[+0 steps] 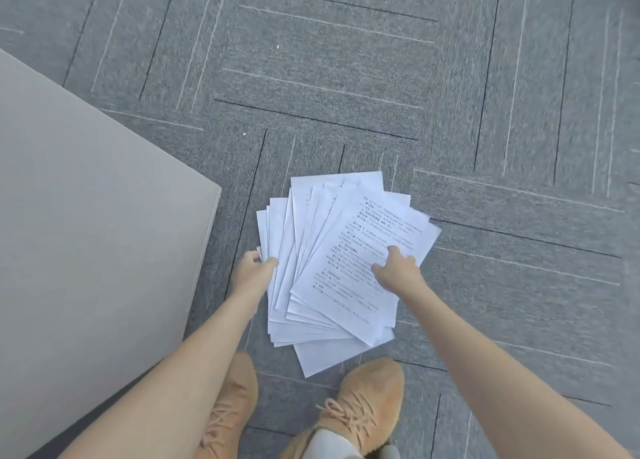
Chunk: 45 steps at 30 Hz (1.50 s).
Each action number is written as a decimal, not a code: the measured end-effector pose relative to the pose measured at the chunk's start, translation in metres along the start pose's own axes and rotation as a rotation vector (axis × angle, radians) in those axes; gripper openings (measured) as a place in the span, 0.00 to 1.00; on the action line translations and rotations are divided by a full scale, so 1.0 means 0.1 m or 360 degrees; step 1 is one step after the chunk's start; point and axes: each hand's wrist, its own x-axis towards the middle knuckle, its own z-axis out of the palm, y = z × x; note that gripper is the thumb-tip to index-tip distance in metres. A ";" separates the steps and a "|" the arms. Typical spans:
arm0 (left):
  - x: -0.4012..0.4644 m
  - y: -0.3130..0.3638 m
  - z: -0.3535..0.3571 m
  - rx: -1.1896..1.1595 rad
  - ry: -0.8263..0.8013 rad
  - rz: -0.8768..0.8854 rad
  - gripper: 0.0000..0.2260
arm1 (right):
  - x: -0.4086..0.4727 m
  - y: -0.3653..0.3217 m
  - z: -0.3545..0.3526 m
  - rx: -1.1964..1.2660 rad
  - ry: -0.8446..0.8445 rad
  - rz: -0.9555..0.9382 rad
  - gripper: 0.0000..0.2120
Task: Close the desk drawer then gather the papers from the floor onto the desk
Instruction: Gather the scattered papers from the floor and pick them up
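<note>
A fanned stack of white printed papers [341,261] lies on the grey carpet just ahead of my feet. My left hand [254,268] grips the stack's left edge, thumb on top and fingers under the sheets. My right hand [398,268] presses down on the top printed sheet near its right side, fingers spread. The beige desk top [86,216] fills the left of the view, its corner close to the papers. No drawer shows in this view.
Grey carpet tiles [485,112] with line patterns stretch ahead and to the right. My tan laced shoes [367,399] stand at the bottom, just below the stack. The desk's edge [204,258] drops down right beside my left forearm.
</note>
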 end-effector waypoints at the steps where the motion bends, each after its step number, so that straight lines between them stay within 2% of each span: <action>1: 0.05 -0.03 0.03 -0.0010 0.0019 -0.0009 0.23 | 0.06 0.03 0.05 -0.0003 0.0015 0.0035 0.28; 6: 0.24 -0.16 0.16 -0.0079 0.0098 -0.0084 0.19 | 0.31 0.09 0.25 0.0037 0.0167 0.0184 0.30; 10: 0.35 -0.20 0.20 -0.0130 0.0201 -0.0101 0.24 | 0.45 0.11 0.38 0.0058 0.0257 0.0185 0.36; 13: 0.36 -0.19 0.24 -0.0204 0.0238 -0.0092 0.24 | 0.45 0.15 0.43 -0.0088 0.0367 0.0023 0.36; 16: 0.37 -0.22 0.27 -0.0195 0.0250 -0.0069 0.17 | 0.41 0.20 0.47 -0.0302 0.0444 -0.0171 0.39; 19: 0.36 -0.22 0.27 -0.0200 0.0212 -0.0044 0.11 | 0.41 0.20 0.49 -0.0357 0.0468 -0.0291 0.40; 23: 0.39 -0.22 0.27 -0.0310 0.0170 -0.0006 0.19 | 0.40 0.15 0.54 -0.0300 0.0538 -0.0457 0.41; 25: 0.39 -0.25 0.28 -0.0332 0.0187 -0.0021 0.22 | 0.37 0.11 0.56 -0.0180 0.0591 -0.0380 0.43; 28: 0.36 -0.24 0.30 -0.0297 0.0251 -0.0041 0.21 | 0.34 0.08 0.60 -0.0091 0.0545 -0.0236 0.43; 35: 0.29 -0.18 0.45 -0.0300 0.0181 -0.0047 0.11 | 0.28 -0.07 0.77 -0.0258 0.0437 -0.0671 0.43; 39: 0.28 -0.24 0.47 -0.0220 0.0282 -0.0052 0.10 | 0.32 -0.07 0.72 -0.0073 0.0525 -0.0231 0.42; 42: 0.27 -0.22 0.47 -0.0117 0.0278 -0.0061 0.14 | 0.35 0.02 0.73 -0.0133 0.0485 -0.0204 0.45; 45: 0.27 -0.17 0.51 -0.0143 0.0179 -0.0123 0.26 | 0.31 0.06 0.78 -0.0182 0.0482 -0.0371 0.45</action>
